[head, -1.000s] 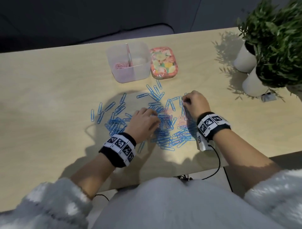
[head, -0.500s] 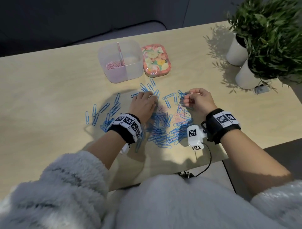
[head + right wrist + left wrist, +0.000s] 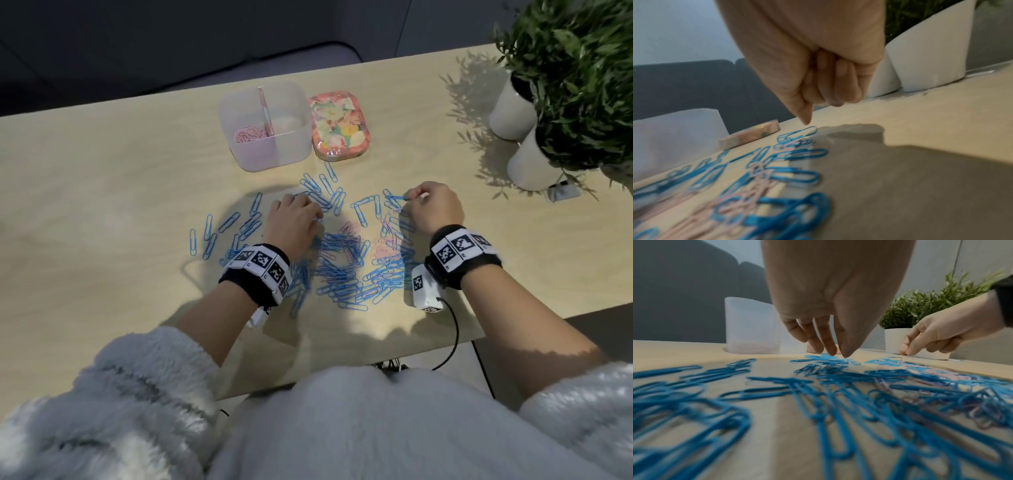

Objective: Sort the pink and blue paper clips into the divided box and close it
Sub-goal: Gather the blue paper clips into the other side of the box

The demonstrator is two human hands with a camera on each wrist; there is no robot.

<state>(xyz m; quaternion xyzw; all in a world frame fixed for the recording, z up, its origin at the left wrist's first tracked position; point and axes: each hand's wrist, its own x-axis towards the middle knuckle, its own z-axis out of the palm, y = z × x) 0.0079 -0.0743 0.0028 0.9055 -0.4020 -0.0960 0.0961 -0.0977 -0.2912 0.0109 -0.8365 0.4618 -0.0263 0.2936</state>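
A clear divided box [image 3: 274, 156] stands at the far middle of the table, with pink clips [image 3: 248, 133] in its left compartment. Its floral lid [image 3: 339, 125] lies just to the right. Blue paper clips [image 3: 339, 270] are spread before me, with pink clips [image 3: 383, 251] mixed in at the right. My left hand [image 3: 308, 209] reaches down, its nearly straight fingertips [image 3: 830, 352] touching blue clips at the pile's far edge. My right hand [image 3: 414, 200] is curled into a fist [image 3: 828, 91], thumb tip just above a blue clip [image 3: 797, 134]. Nothing shows inside the fist.
Two white pots with green plants [image 3: 513, 109] [image 3: 534, 164] stand at the far right. The table's near edge [image 3: 342, 380] runs just in front of my body. A small white camera unit [image 3: 424, 287] with a cable hangs at my right wrist.
My left hand has moved away from me, from the middle of the pile to its far edge. My right hand has shifted slightly right and stays curled.
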